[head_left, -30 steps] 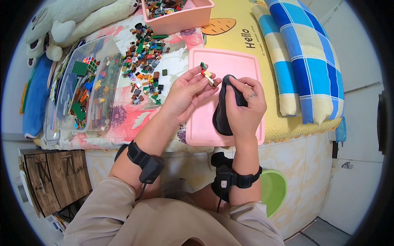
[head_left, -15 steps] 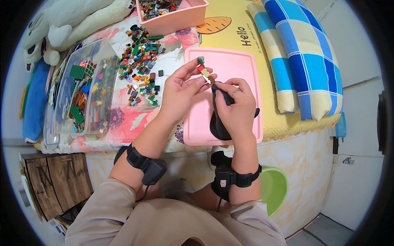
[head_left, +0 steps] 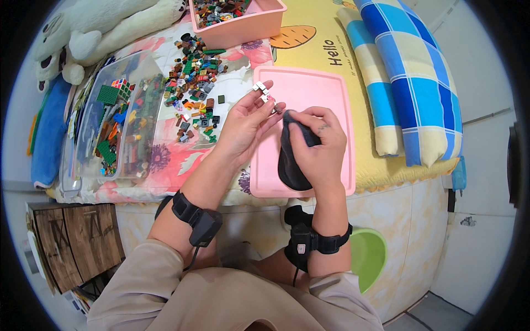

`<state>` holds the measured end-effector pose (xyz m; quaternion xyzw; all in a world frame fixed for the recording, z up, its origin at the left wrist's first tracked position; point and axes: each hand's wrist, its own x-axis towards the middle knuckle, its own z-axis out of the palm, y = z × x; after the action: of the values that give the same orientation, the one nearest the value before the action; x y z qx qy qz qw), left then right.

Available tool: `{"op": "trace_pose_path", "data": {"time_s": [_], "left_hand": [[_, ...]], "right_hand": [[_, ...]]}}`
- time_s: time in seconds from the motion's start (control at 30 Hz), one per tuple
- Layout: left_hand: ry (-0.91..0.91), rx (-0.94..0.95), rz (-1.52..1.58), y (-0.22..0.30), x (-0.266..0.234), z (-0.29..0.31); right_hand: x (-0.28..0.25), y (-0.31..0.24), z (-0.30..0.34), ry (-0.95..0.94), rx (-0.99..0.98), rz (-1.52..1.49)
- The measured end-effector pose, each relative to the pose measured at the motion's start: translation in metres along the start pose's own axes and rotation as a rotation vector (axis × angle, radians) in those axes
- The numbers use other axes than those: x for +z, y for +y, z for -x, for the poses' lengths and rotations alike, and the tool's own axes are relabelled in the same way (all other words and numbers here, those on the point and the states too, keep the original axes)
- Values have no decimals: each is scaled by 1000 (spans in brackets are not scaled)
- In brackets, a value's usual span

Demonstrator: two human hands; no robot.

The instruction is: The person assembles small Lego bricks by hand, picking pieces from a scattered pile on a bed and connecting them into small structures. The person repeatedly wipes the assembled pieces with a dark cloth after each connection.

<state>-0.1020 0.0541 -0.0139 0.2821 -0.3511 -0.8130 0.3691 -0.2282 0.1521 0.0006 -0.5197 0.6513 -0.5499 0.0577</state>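
Pinched between the left hand (head_left: 247, 124) fingertips is a small white brick assembly (head_left: 261, 88), held up over the pink tray lid (head_left: 326, 105), likely so its free end stays reachable. A dark cloth (head_left: 291, 157) is clamped in the closed right hand (head_left: 317, 146), just beside and below the assembly, the loose brick pile (head_left: 196, 83) lying well apart to the left.

The bed (head_left: 165, 160) is spread with a floral sheet on its left part and a yellow sheet (head_left: 309, 49) on its right. Under both grips lies a pink tray (head_left: 326, 99). Left of the left grip (head_left: 245, 129) loose bricks (head_left: 196, 88) are scattered, and further left sits a clear box (head_left: 110, 121). Beyond the grips stands a pink bin (head_left: 243, 25); right of the right grip (head_left: 320, 151) lies a checked pillow (head_left: 414, 83). A plush toy (head_left: 94, 33) rests far left.
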Motion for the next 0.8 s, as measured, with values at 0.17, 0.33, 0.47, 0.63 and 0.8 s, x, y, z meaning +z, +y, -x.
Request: {"op": "trace_pose_path", "data": {"time_s": [0.17, 0.33, 0.47, 0.63, 0.8], "left_hand": [[-38, -41, 44, 2, -2, -1], [-106, -5, -157, -2, -2, 0], [-126, 19, -294, -6, -3, 2], [-66, 2, -235, -3, -6, 0], [-102, -86, -56, 1, -10, -4]], "right_hand": [[-5, 7, -6, 189, -19, 21], [-5, 5, -6, 116, -60, 4], [-4, 3, -5, 50, -113, 84], [-5, 2, -1, -92, -118, 101], [-13, 0, 2, -256, -116, 105]]}}
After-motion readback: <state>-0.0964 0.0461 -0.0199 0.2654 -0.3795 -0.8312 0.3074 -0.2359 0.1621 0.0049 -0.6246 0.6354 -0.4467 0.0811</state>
